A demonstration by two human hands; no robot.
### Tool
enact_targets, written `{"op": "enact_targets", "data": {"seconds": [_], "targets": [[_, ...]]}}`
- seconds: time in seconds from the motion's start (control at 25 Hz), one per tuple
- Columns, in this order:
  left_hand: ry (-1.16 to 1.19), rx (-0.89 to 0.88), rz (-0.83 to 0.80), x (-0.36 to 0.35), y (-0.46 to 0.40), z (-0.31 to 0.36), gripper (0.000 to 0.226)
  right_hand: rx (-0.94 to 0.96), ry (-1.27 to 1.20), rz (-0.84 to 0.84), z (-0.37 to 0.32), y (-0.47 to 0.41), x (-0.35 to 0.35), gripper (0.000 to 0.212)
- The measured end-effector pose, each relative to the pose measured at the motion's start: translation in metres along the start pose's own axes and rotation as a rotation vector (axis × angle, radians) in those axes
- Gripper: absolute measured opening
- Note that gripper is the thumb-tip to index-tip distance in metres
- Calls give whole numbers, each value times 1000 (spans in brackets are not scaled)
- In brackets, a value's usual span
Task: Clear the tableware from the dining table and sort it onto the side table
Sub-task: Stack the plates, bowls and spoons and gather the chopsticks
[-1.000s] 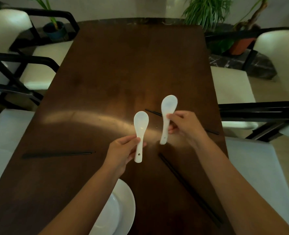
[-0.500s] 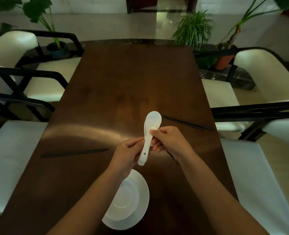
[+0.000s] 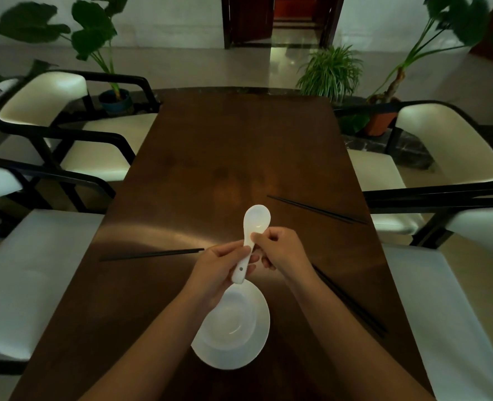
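Two white ceramic spoons (image 3: 255, 221) are stacked one inside the other above the dark wooden dining table (image 3: 233, 151). My left hand (image 3: 219, 270) grips the handles from the left. My right hand (image 3: 280, 250) pinches the same handles from the right, just under the bowl of the spoons. Below the hands stands a white bowl on a white plate (image 3: 233, 354). Three pairs of black chopsticks lie on the table: a left pair (image 3: 149, 254), a far right pair (image 3: 317, 209) and a near right pair (image 3: 352, 302), partly hidden by my right forearm.
Cream chairs with black frames flank the table: two on the left (image 3: 66, 125) and two on the right (image 3: 453, 146). Potted plants (image 3: 329, 70) stand beyond the far end of the table, with a doorway (image 3: 282, 18) behind them.
One second ago each hand held a separate spoon, apart. The hands came together and the two spoons are now nested, held by both hands. The view has tilted up.
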State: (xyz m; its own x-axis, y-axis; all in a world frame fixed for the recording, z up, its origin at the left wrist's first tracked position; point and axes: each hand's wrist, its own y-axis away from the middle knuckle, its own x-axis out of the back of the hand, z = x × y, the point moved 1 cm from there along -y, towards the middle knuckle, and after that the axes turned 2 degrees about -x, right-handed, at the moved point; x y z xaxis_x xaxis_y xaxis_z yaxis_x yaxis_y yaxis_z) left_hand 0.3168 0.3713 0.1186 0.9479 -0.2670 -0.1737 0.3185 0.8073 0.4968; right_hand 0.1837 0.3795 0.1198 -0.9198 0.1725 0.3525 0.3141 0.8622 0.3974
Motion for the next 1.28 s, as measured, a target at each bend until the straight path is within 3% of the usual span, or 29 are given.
{"op": "enact_targets", "data": {"seconds": [0.2, 0.36, 0.48, 0.6, 0.76, 1.04, 1.28], "targets": [[-175, 37, -35, 29, 13, 9, 21, 121, -43, 46, -2, 7, 9, 27], [-388, 50, -158, 47, 18, 17, 23, 285, 169, -30, -7, 10, 11, 22], [-492, 100, -197, 59, 17, 23, 20, 219, 128, -58, -1, 14, 4, 14], [-663, 149, -149, 77, 14, 21, 13, 74, 45, 37, 22, 18, -13, 15], [-525, 150, -37, 104, 16, -6, 10, -172, -68, 52, 61, 30, -47, 14], [-411, 136, 81, 126, 12, -53, 12, -58, 527, 46, 80, 44, -76, 23], [-440, 171, 117, 130, 7, -63, 11, 113, 829, 37, 85, 49, -84, 26]]}}
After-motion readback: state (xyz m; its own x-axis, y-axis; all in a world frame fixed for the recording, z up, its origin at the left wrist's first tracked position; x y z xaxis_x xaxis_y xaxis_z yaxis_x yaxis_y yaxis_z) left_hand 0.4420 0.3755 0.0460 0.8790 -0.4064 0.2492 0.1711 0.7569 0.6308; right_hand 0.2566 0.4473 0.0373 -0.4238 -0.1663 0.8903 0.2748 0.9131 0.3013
